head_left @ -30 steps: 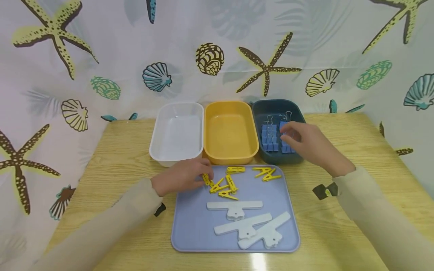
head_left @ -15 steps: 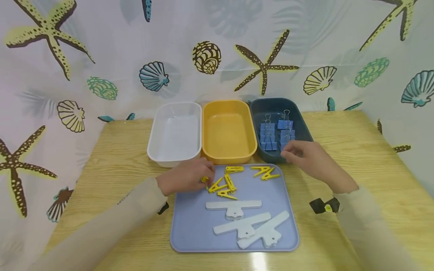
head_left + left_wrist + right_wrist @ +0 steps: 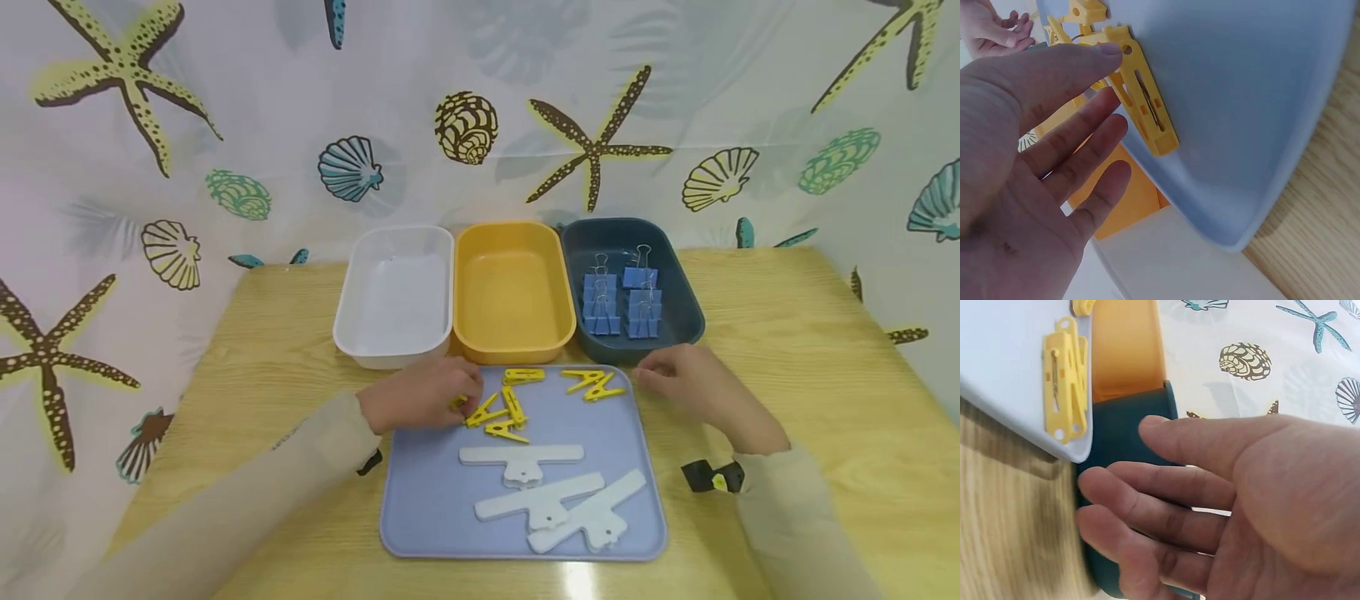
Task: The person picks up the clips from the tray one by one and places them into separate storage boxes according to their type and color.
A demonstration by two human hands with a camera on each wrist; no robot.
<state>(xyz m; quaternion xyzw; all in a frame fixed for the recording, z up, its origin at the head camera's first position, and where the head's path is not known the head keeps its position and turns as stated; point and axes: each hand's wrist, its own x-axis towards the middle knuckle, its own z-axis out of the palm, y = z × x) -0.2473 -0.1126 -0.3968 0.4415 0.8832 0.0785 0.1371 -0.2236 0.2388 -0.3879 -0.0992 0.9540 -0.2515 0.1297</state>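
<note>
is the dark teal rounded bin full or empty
Partly filled: the head view shows two rows of blue metal binder clips inside the dark teal rounded bin, with bare floor to their right.

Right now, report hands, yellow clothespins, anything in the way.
Left hand at a yellow clothespin, pinch unclear. Right hand empty, beside the lavender tray. Other clothespins loose on the tray. White bag clips alongside, nothing seen blocking.

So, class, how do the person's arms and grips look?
The left sleeve and right sleeve are long and cream, each with a black piece beside it, the right one bearing a yellow-green spot. Left grip and right grip are gloveless.
</note>
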